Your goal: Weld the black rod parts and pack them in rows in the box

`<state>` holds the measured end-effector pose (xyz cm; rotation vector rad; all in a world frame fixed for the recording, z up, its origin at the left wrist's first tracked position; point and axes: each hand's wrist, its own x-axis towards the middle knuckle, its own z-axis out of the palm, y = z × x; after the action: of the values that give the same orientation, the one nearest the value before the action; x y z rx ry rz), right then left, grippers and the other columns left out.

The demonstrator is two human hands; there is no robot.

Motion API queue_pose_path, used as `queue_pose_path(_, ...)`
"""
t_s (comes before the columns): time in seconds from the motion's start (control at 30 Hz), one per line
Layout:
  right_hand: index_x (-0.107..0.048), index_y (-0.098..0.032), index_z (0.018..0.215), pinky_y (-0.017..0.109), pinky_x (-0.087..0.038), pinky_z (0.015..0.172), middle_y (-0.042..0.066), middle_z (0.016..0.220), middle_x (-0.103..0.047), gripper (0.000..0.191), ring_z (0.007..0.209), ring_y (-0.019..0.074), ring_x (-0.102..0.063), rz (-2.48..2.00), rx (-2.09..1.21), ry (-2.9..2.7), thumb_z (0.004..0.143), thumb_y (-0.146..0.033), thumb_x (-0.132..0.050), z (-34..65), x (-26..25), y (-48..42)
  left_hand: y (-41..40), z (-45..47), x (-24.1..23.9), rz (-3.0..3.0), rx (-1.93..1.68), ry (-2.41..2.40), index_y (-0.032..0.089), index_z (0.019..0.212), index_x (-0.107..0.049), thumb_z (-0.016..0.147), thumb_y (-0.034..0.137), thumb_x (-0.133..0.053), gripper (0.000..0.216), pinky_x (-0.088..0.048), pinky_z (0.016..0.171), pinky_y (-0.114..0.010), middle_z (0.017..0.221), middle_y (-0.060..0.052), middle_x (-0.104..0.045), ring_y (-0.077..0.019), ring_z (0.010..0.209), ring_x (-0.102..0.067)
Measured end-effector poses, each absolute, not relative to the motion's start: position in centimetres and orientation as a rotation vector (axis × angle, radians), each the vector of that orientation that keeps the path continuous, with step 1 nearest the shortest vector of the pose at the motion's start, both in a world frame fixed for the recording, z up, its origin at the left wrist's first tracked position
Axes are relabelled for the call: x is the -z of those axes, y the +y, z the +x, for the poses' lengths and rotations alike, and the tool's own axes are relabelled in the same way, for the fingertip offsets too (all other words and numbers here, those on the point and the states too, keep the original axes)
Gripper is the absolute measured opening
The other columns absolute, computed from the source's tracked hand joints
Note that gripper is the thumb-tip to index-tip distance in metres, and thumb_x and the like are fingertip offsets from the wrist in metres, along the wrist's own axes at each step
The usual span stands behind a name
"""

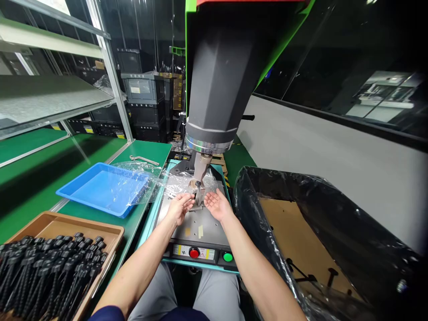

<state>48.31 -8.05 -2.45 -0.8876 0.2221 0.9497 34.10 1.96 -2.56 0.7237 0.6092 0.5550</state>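
While part point(199, 199) sits under horn point(200, 171): left hand point(180, 208) fingertips at it, pinch unclear; right hand point(217, 205) spread, empty.
Done, likely: few in right box point(294, 232).
Waiting: full near-left tray point(110, 228).

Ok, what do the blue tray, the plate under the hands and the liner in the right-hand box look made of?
The blue tray looks like moulded plastic: even colour, smooth sheen, rounded rim. The plate is probably metal, matte grey with small holes in it. The liner is thin black plastic film, glossy and wrinkled, over brown cardboard.
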Motion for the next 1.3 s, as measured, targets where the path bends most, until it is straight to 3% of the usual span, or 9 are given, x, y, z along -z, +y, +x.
queue_pose_path(0.2,-0.057,-0.016,0.08,0.023,-0.051,0.054,0.003,0.071,-0.063,0.02,0.059,0.0123,-0.06,-0.924,-0.919,0.26,0.089,-0.034,-0.058,47.0,2.7,-10.2,1.1,32.2,3.2,0.769,-0.491,0.657,0.016,0.082,-0.061,0.063,0.033,-0.081,0.032,-0.051,0.061,-0.02,0.096,-0.009,-0.071,-0.0128,0.073,-0.068)
queue_pose_path(0.33,-0.06,-0.017,0.084,0.022,-0.047,0.053,0.002,0.076,-0.062,0.018,0.061,0.0124,-0.056,-1.23,-0.668,-0.031,0.077,-0.032,-0.067,45.9,5.9,-16.1,0.4,26.7,5.4,1.182,-0.621,0.733,0.016,0.086,-0.065,0.069,0.042,-0.073,0.033,-0.052,0.076,-0.032,0.1,-0.012,-0.07,-0.0205,0.087,-0.067)
queue_pose_path(0.43,-0.063,-0.018,0.094,0.035,-0.051,0.072,0.009,0.095,-0.063,0.035,0.085,0.0229,-0.06,-1.758,-0.248,-0.327,0.072,-0.044,-0.068,45.2,9.8,-21.6,0.4,21.5,8.6,1.707,-0.813,0.875,0.019,0.101,-0.066,0.074,0.042,-0.067,0.035,-0.044,0.097,-0.043,0.114,-0.011,-0.065,-0.0266,0.109,-0.059)
queue_pose_path(0.53,-0.059,-0.016,0.116,0.05,-0.041,0.097,0.017,0.124,-0.053,0.058,0.117,0.0341,-0.048,-2.107,0.066,-0.585,0.072,-0.053,-0.063,44.5,13.7,-25.5,0.7,17.9,12.1,2.027,-0.817,0.975,0.022,0.127,-0.053,0.074,0.041,-0.067,0.058,-0.033,0.108,-0.05,0.133,-0.012,-0.053,-0.0304,0.127,-0.045)
queue_pose_path(0.6,-0.048,-0.014,0.131,0.053,-0.036,0.102,0.019,0.131,-0.049,0.069,0.124,0.0352,-0.043,-2.199,0.052,-0.667,0.077,-0.055,-0.057,44.1,15.7,-26.6,0.9,16.8,14.0,2.095,-0.726,0.944,0.022,0.138,-0.041,0.076,0.041,-0.065,0.069,-0.031,0.109,-0.051,0.139,-0.013,-0.046,-0.03,0.131,-0.041)
queue_pose_path(0.7,-0.036,-0.017,0.142,0.048,-0.039,0.103,0.016,0.134,-0.047,0.069,0.125,0.0316,-0.045,-2.219,-0.054,-0.759,0.084,-0.054,-0.049,43.9,17.7,-27.0,1.2,16.4,15.6,2.103,-0.657,0.863,0.025,0.142,-0.033,0.08,0.041,-0.061,0.07,-0.029,0.112,-0.049,0.144,-0.012,-0.041,-0.0279,0.134,-0.037)
queue_pose_path(0.93,-0.032,-0.022,0.145,0.043,-0.04,0.104,0.012,0.138,-0.044,0.068,0.127,0.0299,-0.044,-2.218,0.018,-0.847,0.088,-0.054,-0.048,43.8,18.8,-27.2,1.8,16.3,16.1,2.055,-0.691,0.833,0.028,0.139,-0.039,0.081,0.042,-0.062,0.064,-0.03,0.112,-0.045,0.143,-0.009,-0.042,-0.0272,0.134,-0.038)
queue_pose_path(1.3,-0.025,-0.023,0.148,0.048,-0.035,0.107,0.013,0.143,-0.037,0.07,0.132,0.0302,-0.038,-2.218,-0.062,-0.829,0.089,-0.052,-0.045,43.4,18.5,-27.5,2.3,15.9,14.9,1.979,-0.591,0.801,0.027,0.141,-0.038,0.074,0.044,-0.067,0.075,-0.025,0.114,-0.047,0.145,-0.01,-0.041,-0.0272,0.136,-0.035)
